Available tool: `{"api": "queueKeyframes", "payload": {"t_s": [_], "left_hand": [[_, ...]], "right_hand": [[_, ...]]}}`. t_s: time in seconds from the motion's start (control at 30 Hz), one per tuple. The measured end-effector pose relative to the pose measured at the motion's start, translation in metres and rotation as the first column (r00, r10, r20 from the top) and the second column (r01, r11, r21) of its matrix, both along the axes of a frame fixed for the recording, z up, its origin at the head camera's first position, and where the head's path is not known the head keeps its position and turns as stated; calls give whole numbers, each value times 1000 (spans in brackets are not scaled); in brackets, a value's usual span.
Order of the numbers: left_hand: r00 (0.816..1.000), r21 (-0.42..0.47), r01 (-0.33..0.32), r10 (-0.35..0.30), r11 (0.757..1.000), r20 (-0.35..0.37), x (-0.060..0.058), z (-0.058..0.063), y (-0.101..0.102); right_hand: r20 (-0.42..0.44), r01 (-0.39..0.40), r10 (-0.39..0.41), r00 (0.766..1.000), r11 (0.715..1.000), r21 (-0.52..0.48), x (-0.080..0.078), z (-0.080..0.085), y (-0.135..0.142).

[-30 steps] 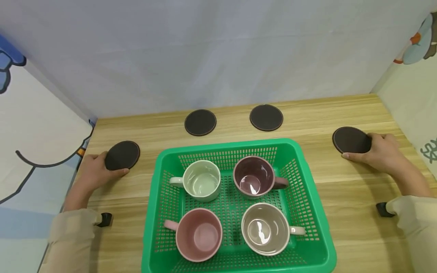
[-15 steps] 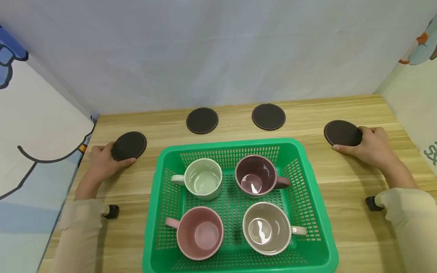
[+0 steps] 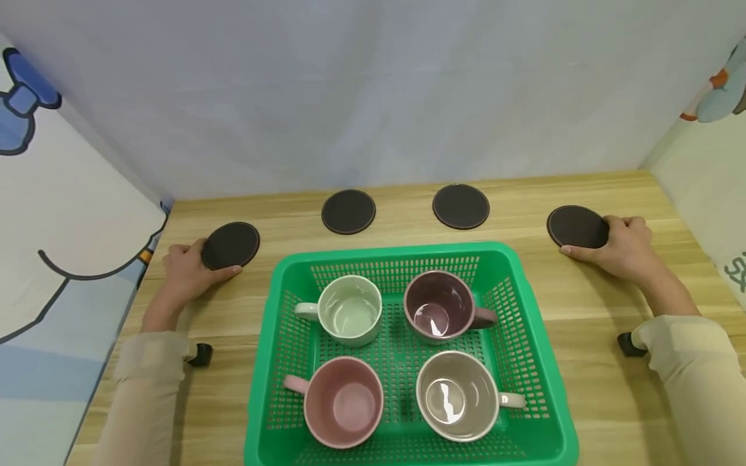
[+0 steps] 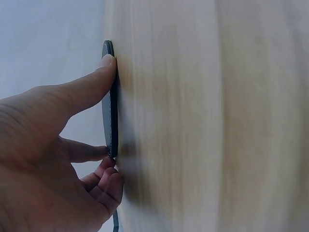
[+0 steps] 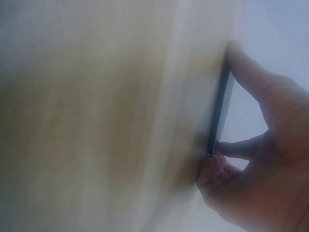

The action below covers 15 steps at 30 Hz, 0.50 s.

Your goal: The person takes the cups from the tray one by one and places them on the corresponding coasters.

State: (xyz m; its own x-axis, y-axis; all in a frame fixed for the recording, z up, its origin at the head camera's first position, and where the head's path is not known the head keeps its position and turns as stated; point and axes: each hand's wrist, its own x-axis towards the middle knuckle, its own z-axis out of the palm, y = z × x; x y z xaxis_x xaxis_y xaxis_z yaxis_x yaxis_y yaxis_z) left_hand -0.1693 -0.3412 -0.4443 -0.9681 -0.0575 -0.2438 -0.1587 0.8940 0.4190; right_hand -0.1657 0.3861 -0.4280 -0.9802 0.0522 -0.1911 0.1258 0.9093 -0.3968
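Note:
At the left of the table, my left hand (image 3: 189, 275) grips a round black coaster (image 3: 230, 246) by its edge, thumb on the near side and fingers on the far left side. My right hand (image 3: 626, 249) holds another round black coaster (image 3: 577, 227) the same way at the right. In the left wrist view that coaster (image 4: 110, 106) shows edge-on between thumb and fingers, close over the wood. The right wrist view is blurred, with its coaster (image 5: 221, 106) pinched between thumb and index finger.
A green basket (image 3: 262, 362) stands between the hands, holding a pale green mug (image 3: 351, 310), a dark purple mug (image 3: 438, 307), a pink mug (image 3: 344, 402) and a beige mug (image 3: 457, 396). Two more black coasters (image 3: 348, 211) lie behind it, before a pale cloth wall (image 3: 373, 97).
Both hands have moved inward and a little away from me with their coasters, the left one rightward and the right one leftward. The mugs and basket keep their places.

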Motion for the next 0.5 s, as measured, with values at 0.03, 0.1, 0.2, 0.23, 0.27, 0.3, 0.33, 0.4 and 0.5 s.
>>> {"api": "queueKeyframes", "payload": {"t_s": [0.03, 0.1, 0.2, 0.23, 0.27, 0.3, 0.33, 0.4, 0.5], "left_hand": [[1000, 3, 4, -4, 1000, -1, -1, 0, 1], [1000, 7, 10, -10, 1000, -5, -4, 1, 5], [1000, 13, 19, -19, 1000, -10, -9, 1, 10], [1000, 15, 20, -20, 1000, -11, -11, 1, 11], [1000, 16, 21, -21, 1000, -12, -13, 1, 13], [1000, 17, 21, -21, 1000, -12, -14, 1, 14], [1000, 20, 20, -20, 1000, -10, -16, 1, 15], [1000, 22, 17, -17, 1000, -7, -19, 1, 16], [1000, 28, 11, -11, 1000, -3, -22, -1, 17]], "right_hand": [[0, 1, -1, 1000, 1000, 0, -1, -1, 0], [3, 2, -2, 1000, 1000, -3, -3, -1, -1], [9, 1, -1, 1000, 1000, -1, -7, 0, -4], [11, 1, -1, 1000, 1000, -1, -8, 0, -4], [11, -2, 2, 1000, 1000, -1, -9, 0, -5], [11, -1, 1, 1000, 1000, -2, -10, 1, -6], [9, -2, 2, 1000, 1000, -2, -12, 1, -7], [11, -3, 3, 1000, 1000, -8, -14, 2, -9], [20, -3, 3, 1000, 1000, -14, -18, 3, -13]]}}
